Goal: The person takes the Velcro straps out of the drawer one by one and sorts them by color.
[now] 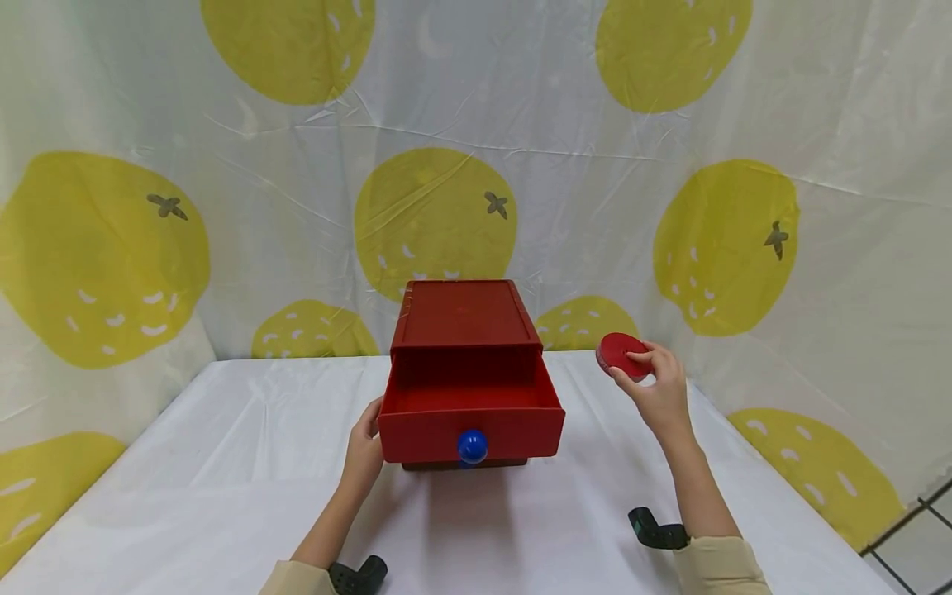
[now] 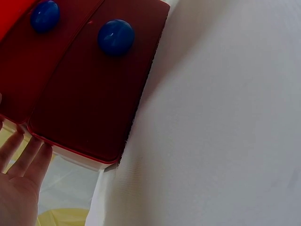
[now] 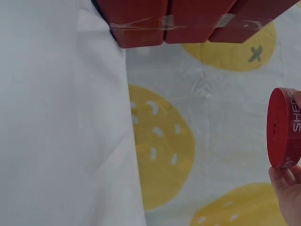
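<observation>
A red drawer unit stands at the middle of the table, its top drawer pulled out toward me. That drawer has a round blue knob. My left hand rests against the unit's left side; in the left wrist view its fingers lie nearly straight along the side near the front edge. Up and to the right of the unit, my right hand pinches a roll of red tape between thumb and fingers, raised above the table. White lettering shows on the roll's rim.
A white cloth covers the table. Behind it hangs a pale curtain printed with yellow fruit. A lower drawer with another blue knob is closed beneath the pulled-out one. Dark camera mounts sit at both wrists.
</observation>
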Demonstrator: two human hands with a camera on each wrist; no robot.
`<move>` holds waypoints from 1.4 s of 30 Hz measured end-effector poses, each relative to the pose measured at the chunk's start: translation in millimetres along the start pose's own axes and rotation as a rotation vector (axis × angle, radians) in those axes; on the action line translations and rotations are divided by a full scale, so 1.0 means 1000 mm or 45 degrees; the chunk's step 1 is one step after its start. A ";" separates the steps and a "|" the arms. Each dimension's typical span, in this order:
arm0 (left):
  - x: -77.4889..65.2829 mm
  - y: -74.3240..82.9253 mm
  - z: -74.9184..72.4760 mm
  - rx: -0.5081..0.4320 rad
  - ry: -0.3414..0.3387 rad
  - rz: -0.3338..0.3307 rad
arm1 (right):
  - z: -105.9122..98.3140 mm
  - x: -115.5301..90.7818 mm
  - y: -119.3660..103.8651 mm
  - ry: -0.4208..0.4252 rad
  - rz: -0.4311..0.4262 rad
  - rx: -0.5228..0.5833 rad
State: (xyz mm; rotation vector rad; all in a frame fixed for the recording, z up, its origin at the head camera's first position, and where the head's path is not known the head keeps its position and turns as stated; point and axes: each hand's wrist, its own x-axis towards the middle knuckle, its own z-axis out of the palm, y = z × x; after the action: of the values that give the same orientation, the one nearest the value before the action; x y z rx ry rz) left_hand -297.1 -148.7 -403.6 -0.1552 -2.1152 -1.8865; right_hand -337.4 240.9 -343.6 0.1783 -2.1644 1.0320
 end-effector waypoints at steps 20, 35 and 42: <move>0.002 -0.005 0.000 0.024 0.020 0.022 | 0.013 -0.012 0.052 -0.133 0.223 -0.101; 0.003 -0.004 0.000 -0.022 -0.009 -0.012 | 0.012 -0.025 0.081 -0.323 0.373 -0.200; 0.002 -0.003 0.000 -0.036 -0.021 -0.027 | 0.014 -0.031 0.093 -0.453 0.469 -0.224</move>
State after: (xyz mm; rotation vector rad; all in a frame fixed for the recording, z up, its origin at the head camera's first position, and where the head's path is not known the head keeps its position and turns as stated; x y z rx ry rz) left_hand -300.0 -149.7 -406.0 -0.1555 -2.1101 -1.9339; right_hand -360.3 287.9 -427.5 -0.1367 -2.6682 1.0624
